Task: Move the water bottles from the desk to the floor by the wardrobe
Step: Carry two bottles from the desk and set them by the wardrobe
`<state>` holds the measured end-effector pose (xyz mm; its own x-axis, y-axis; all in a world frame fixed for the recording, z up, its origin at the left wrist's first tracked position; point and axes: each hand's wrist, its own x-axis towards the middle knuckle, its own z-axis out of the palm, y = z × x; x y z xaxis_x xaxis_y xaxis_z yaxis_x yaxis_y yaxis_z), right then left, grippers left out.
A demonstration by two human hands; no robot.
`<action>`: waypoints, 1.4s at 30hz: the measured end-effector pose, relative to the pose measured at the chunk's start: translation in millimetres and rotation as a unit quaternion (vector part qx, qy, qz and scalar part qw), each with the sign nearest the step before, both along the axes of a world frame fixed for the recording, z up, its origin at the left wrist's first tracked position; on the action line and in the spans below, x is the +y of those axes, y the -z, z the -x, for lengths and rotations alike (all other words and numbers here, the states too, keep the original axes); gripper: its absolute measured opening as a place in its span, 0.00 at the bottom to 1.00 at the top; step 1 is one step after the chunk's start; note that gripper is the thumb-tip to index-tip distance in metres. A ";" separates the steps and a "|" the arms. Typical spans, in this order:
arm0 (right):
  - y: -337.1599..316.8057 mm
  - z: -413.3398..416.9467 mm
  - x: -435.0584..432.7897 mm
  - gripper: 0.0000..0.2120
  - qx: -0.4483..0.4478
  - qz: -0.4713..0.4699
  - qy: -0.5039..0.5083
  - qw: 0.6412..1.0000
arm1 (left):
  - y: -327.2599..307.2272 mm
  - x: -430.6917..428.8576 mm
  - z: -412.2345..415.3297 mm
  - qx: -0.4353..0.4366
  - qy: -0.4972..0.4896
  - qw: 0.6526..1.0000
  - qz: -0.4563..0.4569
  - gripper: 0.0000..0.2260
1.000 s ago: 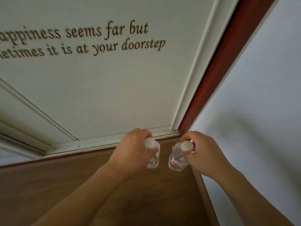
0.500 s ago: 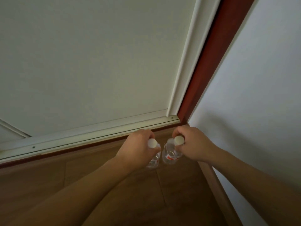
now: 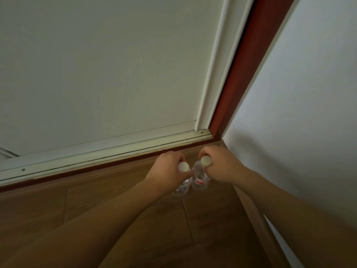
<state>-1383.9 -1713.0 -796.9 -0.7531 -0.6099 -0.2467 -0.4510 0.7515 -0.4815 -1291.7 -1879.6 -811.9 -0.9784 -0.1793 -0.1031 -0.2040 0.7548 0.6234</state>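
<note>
- L hand [image 3: 168, 171] wrapped round neck of left water bottle [image 3: 182, 187], fingers closed just under its white cap [image 3: 183, 166]. Grip firm, not let go yet.
- R hand [image 3: 220, 165] likewise closed on neck of right water bottle [image 3: 201, 179], red-marked label visible, cap [image 3: 206, 161] poking out above fingers.
- Both bottles upright, side by side, touching or nearly so; can't tell which.
- Change vs. half a sec ago: hands and bottles sit lower and further into the corner; a sec ago they hung higher, bottles apart, lettering on wardrobe door in view. Now lettering out of frame, head tipped lower.
- Left bottle's base looks down on the wood floor [image 3: 135, 219]; faint shadow at base. Right bottle's base prob. down too, partly hidden by hand, not certain.
- Spot: floor corner between wardrobe sliding door [image 3: 106, 74] w/ its bottom track [image 3: 116, 146] and white wall [image 3: 299, 113], near red-brown frame strip [image 3: 237, 78].
- Meaning for task: carry part done, placement at or near contact. Judged next: release both necks straight up, w/o tipping bottles against each other.
- Risk: light bottles, close together, a snagged finger could topple one.
</note>
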 end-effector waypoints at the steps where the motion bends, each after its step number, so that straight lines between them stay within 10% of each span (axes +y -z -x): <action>1: 0.8 1.3 0.7 0.12 0.002 0.001 -0.002 1.000 | 0.9 1.4 2.5 0.004 -0.001 1.000 0.000 0.12; 42: -2.8 4.6 7.9 0.21 0.037 -0.016 -0.008 0.999 | -10.8 3.0 3.4 0.001 0.008 1.000 0.021 0.23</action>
